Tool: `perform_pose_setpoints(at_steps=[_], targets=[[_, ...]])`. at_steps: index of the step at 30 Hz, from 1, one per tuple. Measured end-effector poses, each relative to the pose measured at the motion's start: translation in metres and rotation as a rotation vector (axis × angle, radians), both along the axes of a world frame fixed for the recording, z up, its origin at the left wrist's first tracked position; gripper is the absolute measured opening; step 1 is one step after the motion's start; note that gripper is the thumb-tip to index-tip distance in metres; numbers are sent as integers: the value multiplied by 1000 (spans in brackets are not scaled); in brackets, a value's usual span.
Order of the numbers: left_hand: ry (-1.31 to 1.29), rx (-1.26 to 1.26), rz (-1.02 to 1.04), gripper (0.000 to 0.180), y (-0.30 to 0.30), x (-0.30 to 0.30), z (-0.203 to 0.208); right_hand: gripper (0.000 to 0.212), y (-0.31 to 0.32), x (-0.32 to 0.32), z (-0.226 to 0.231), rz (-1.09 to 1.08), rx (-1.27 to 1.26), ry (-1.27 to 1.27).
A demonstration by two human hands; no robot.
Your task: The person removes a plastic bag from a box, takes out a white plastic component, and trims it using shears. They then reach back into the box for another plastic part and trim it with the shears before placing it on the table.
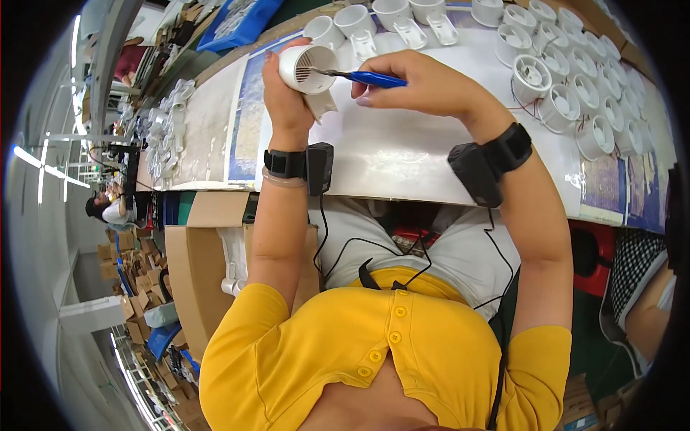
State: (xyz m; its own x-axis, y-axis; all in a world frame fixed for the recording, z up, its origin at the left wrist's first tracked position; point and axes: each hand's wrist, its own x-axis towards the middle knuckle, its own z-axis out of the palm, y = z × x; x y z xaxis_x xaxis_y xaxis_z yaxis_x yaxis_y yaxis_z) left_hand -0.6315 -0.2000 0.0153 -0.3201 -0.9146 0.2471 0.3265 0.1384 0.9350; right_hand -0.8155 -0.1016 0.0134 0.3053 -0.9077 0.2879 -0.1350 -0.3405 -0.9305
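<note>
From where I stood, the left hand held 1 white plastic grille housing (309, 70) above the worktable (402, 154), toward its far edge; that hand (284, 100) was curled around it. The right hand (417, 82) pinched a blue-handled tool (378, 79), tip inside the housing; contact could not be confirmed. This piece appeared unfinished. 4 similar housings (356, 20) stood along the far edge. Toward the far right corner, many fitted housings (532, 77), some wired, seemed further along.

On table (402, 161): housings (531, 77) right, loose parts (175, 104) left. Carton (192, 287) left of lap (463, 251).
</note>
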Motion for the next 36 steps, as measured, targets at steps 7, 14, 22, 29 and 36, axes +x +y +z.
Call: perform_pose_setpoints(at_steps=[7,14,22,29,36], targets=[[92,47,-33,53,-3,4,9,33,-1,-9,-2,-136,-300,308],[23,173,-181,64,1,7,8,30,-7,-15,-6,-246,-240,-68],[149,375,-209,68,-4,39,-8,26,-19,-22,-6,-601,-147,-413],[203,511,25,58,-45,55,-3,25,-16,-18,-6,-662,-154,-483],[-98,460,117,51,-102,40,-22,26,-17,-10,-10,-706,-238,-531]])
